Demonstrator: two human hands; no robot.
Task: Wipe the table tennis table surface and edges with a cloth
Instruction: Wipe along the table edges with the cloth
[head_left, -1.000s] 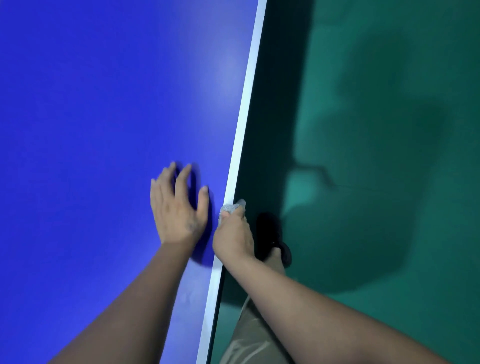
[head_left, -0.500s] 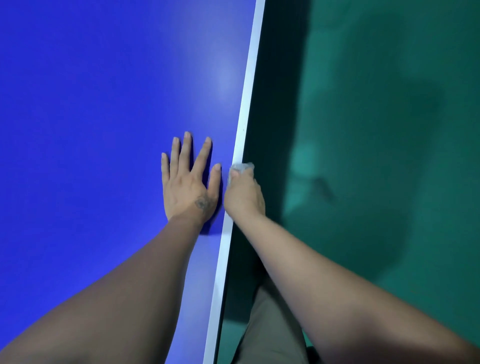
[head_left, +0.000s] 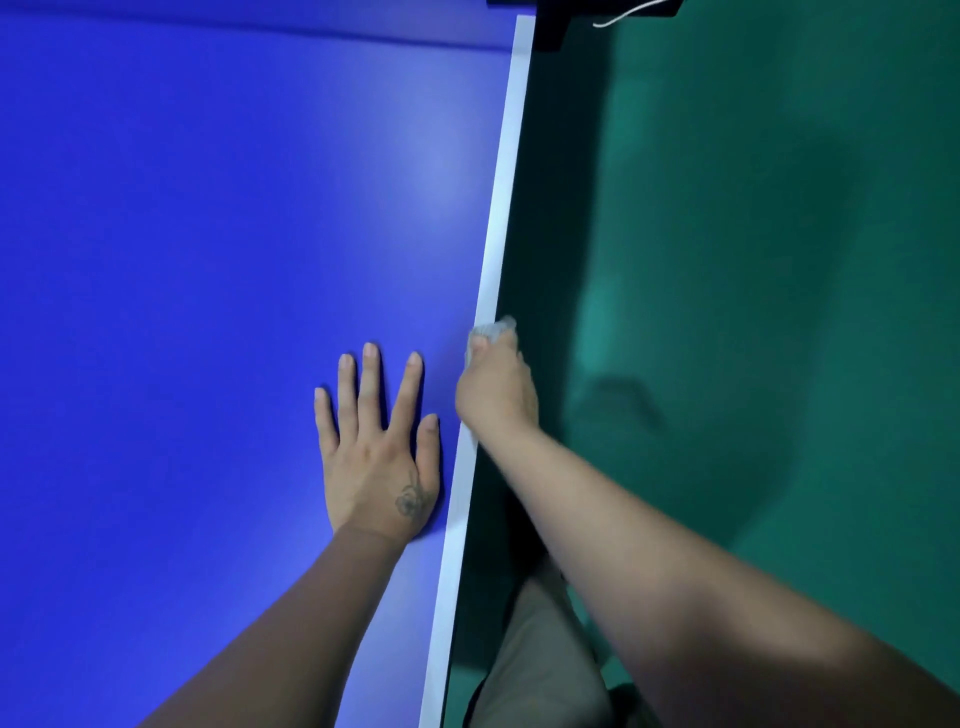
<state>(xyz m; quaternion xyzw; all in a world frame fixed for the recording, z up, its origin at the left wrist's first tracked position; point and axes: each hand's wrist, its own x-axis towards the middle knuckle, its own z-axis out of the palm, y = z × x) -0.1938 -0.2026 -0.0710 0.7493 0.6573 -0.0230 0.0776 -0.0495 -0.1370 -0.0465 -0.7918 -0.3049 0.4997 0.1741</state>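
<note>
The blue table tennis table fills the left of the view, with a white line along its right edge. My right hand grips a small pale cloth and holds it against that edge; only the cloth's tip shows past my fingers. My left hand lies flat on the blue top just left of the line, fingers straight and spread.
Green floor lies to the right of the table, with my shadow on it. A dark net post and clamp sit at the table's far right end. My trouser leg stands close to the table edge.
My right hand has slid the cloth farther along the edge, away from me. My left hand has moved forward on the top beside it. The net post has come into view.
</note>
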